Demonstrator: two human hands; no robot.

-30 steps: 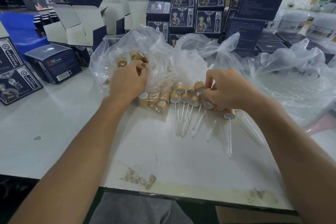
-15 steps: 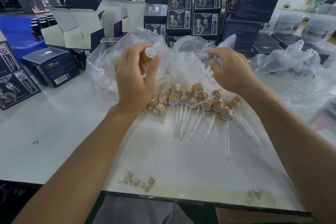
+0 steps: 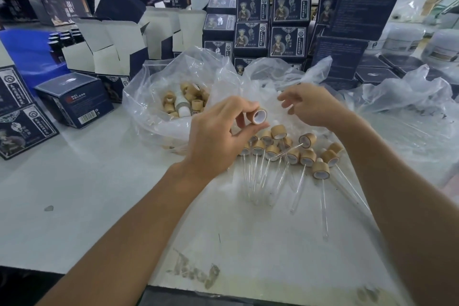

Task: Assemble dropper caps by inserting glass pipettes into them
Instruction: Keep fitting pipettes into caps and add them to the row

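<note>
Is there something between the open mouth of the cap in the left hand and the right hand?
Nothing visible. The cap in the left hand points its opening at the right hand across open air.

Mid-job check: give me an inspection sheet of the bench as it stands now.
Surface: white table, stained near its front edge.
Job's things: one cap pinched in the left hand, white opening towards the right hand; loose caps in the clear bag; finished droppers in a cluster on the table, pipettes pointing towards the person.
Clutter: second plastic bag at right; dark box at left.
Hands: right hand raised, fingers curled; a pipette in it cannot be made out.
Cables: nothing seen.
Surroundings: stacked printed cartons, white jars.
</note>
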